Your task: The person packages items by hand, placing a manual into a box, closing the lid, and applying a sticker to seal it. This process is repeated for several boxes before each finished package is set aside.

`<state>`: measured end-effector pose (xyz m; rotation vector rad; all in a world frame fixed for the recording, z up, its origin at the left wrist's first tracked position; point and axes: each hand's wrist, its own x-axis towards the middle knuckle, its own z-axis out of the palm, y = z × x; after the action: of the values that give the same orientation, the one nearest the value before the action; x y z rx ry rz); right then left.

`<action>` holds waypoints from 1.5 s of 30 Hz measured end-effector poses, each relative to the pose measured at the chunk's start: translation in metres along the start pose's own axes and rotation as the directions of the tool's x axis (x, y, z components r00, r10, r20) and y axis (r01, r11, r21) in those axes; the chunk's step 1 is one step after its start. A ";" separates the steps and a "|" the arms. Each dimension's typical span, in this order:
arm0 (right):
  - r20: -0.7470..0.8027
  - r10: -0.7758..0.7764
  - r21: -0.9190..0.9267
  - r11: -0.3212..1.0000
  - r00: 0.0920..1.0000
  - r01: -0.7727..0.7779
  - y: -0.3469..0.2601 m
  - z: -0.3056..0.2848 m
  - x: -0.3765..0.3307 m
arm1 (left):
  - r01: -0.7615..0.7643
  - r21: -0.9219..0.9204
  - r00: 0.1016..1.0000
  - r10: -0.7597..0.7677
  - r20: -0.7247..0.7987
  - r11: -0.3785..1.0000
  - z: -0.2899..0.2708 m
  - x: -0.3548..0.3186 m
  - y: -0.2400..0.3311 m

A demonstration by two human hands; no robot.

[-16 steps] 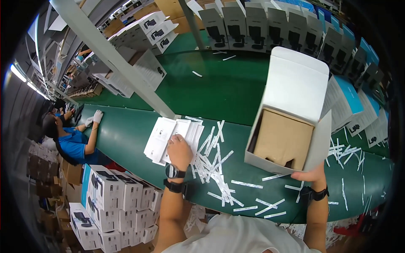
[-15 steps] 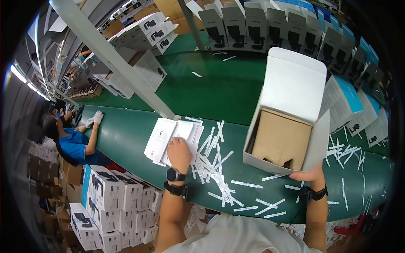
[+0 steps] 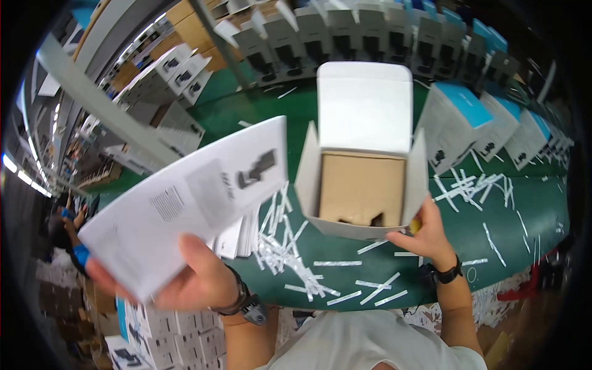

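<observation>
A white printed booklet (image 3: 185, 200) is raised in my left hand (image 3: 200, 280), thumb on its front and the other fingers behind, slightly blurred. More booklets lie in a stack (image 3: 237, 239) on the bench, partly hidden behind it. To the right, a white carton (image 3: 364, 105) stands with its top lid up and side flaps spread. A brown cardboard insert (image 3: 362, 185) with cutouts along its near edge fills it. My right hand (image 3: 430, 234) grips the carton's lower right corner, thumb under the front edge. Something small and yellow shows by its fingers; I cannot make out what.
White paper strips (image 3: 290, 253) lie scattered on the green bench (image 3: 419, 296). Upright grey cartons (image 3: 327, 37) line the far side, with blue-topped cartons (image 3: 459, 117) at right. Stacked white boxes (image 3: 197, 336) stand below left. A metal post (image 3: 111, 105) rises at left; a person in blue (image 3: 80, 253) works beyond.
My left hand has lifted a booklet off the stack and brought it up and left. The carton sits further left in view and faces me more squarely, with my right hand still on it.
</observation>
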<state>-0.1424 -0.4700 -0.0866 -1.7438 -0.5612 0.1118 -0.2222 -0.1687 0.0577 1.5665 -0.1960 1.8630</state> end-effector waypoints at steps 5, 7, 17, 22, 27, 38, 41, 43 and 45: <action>-0.039 -0.038 -0.123 0.992 0.999 0.033 -0.013 -0.003 -0.004 | -0.139 0.108 0.718 0.025 0.696 0.984 0.030 -0.009 0.010; -0.058 -0.061 -0.159 0.986 0.996 0.051 -0.016 -0.006 -0.006 | -0.315 0.182 0.441 -0.026 0.897 0.931 0.032 -0.001 0.002; 0.215 -0.498 -0.352 0.763 0.840 0.542 -0.057 -0.023 0.024 | 0.046 -0.016 0.446 -0.006 0.895 0.999 0.022 -0.079 -0.012; 0.225 -0.452 -0.446 0.740 0.863 0.503 -0.096 -0.042 0.043 | -0.369 -0.099 0.299 0.219 0.929 0.924 0.034 -0.089 0.002; -0.035 -0.278 -0.669 0.720 0.960 0.184 -0.092 -0.041 0.065 | -0.311 -0.064 0.267 0.152 0.952 0.948 0.040 -0.092 0.022; -0.047 -0.207 -0.675 0.728 0.977 0.122 -0.086 -0.038 0.068 | -0.306 -0.043 0.275 0.132 0.952 0.951 0.037 -0.095 0.019; -0.002 -0.222 -0.630 0.758 0.975 0.172 -0.090 -0.029 0.071 | -0.361 -0.049 0.237 0.143 0.961 0.931 0.038 -0.092 0.019; 0.044 -0.245 -0.633 0.743 0.968 0.217 -0.100 -0.024 0.076 | -0.401 -0.081 0.184 0.166 0.969 0.913 0.042 -0.090 0.022; 0.026 -0.382 -0.473 0.810 0.924 0.348 -0.112 -0.018 0.081 | -0.395 -0.068 0.203 0.160 0.966 0.916 0.043 -0.092 0.021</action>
<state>-0.0994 -0.4355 0.0414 -2.0601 -0.9202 -0.3918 -0.1960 -0.2435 -0.0092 2.8263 -0.9380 0.7894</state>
